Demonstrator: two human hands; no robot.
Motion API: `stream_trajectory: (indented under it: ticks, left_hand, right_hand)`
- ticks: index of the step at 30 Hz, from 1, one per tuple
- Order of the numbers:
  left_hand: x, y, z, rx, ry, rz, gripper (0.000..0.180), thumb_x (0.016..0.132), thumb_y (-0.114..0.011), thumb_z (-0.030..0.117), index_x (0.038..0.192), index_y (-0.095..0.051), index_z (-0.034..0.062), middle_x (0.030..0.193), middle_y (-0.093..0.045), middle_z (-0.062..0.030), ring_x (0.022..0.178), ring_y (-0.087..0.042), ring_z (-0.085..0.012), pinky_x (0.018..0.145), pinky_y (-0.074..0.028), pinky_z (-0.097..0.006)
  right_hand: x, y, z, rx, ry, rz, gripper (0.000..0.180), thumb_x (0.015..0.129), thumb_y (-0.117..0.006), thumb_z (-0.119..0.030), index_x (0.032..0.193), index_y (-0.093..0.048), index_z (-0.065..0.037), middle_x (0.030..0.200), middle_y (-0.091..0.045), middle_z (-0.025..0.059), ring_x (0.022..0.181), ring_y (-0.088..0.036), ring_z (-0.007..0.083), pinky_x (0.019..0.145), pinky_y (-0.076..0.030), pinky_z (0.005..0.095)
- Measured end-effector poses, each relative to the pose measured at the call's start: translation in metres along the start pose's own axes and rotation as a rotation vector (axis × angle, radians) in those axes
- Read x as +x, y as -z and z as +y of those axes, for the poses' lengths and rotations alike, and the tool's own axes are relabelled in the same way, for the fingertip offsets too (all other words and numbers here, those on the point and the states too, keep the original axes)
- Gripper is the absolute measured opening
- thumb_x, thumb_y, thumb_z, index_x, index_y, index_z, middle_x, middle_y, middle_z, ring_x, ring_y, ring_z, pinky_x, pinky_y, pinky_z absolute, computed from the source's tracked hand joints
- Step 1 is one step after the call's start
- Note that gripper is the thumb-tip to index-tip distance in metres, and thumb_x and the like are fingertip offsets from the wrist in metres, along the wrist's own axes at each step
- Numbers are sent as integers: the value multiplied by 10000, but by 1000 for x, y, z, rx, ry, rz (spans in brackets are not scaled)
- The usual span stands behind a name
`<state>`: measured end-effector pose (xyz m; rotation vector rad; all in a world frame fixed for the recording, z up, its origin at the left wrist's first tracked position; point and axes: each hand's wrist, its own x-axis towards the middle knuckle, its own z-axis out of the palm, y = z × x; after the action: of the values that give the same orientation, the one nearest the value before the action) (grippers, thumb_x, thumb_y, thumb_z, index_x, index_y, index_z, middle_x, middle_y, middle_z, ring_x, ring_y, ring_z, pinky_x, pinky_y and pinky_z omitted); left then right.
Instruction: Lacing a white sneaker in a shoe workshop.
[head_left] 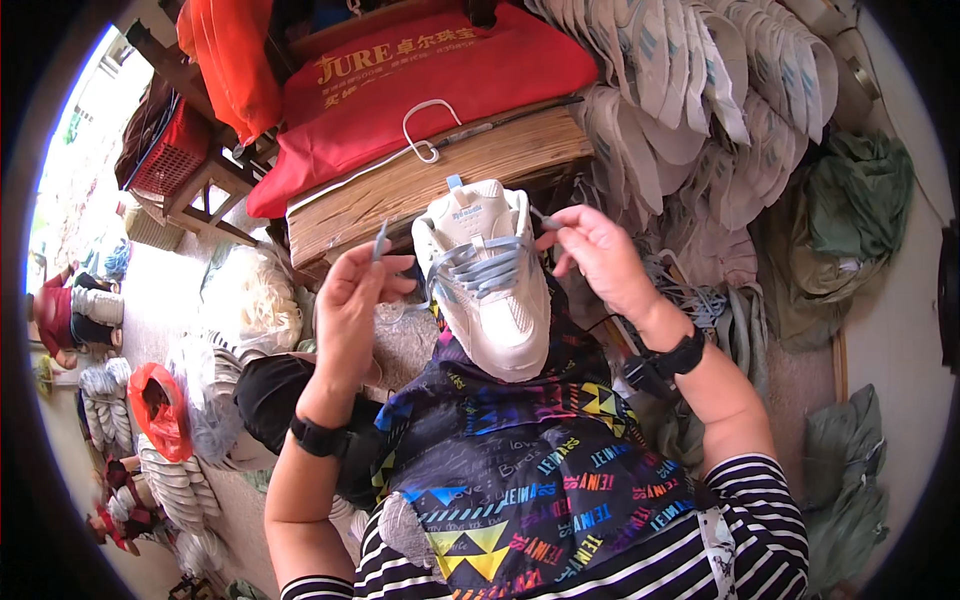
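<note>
On the person's lap, over a dark patterned cloth, sits a white sneaker, toe toward them. Each hand pinches one end of its pale blue lace: the left hand has its grip clenched on the left end, raised; the right hand on the right end. Behind stands a wooden bench with a red bag

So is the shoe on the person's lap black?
No, the shoe is white with pale blue laces, whose ends the left hand and right hand pinch.
</note>
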<state>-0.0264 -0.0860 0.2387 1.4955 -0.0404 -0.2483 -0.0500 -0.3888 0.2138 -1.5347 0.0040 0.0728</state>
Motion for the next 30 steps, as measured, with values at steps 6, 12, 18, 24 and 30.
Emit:
stream_trajectory:
  ticks: [6,12,18,24,30]
  left_hand:
    - [7,-24,-21,-73,-18,-13,184,1030,-469,147,1088,-574,8,926,-656,-53,751,-590,-88,695,-458,-210]
    - [2,-33,-8,136,73,-76,205,1008,-541,194,1007,-593,-4,694,-606,-2,567,-482,-31,499,-353,-175]
    - [-4,-34,-7,200,201,-19,232,985,-596,221,950,-648,-2,695,-570,40,565,-460,-20,507,-362,-185]
    - [-1,-32,-21,194,-29,11,236,974,-606,211,886,-655,-2,668,-534,69,530,-450,-16,475,-371,-198]
    - [0,-35,-8,137,170,-83,175,948,-585,176,874,-647,30,669,-539,56,550,-435,-10,490,-333,-191]
  right_hand:
    - [-3,-12,1,-275,48,27,152,945,-598,-156,995,-643,-20,770,-658,17,687,-608,83,631,-486,254]
    - [0,-13,-5,-438,73,64,144,916,-642,-164,931,-649,-21,715,-621,3,654,-563,80,614,-463,256]
    - [3,-14,-10,-515,102,121,139,880,-662,-159,863,-624,-26,709,-618,30,646,-570,123,595,-458,274]
    - [4,-26,-25,-767,344,132,100,819,-659,-140,785,-595,-71,691,-628,81,672,-620,283,639,-458,388]
    - [11,-20,-31,-949,536,43,59,815,-666,-116,816,-614,-89,720,-601,54,700,-562,258,698,-412,373]
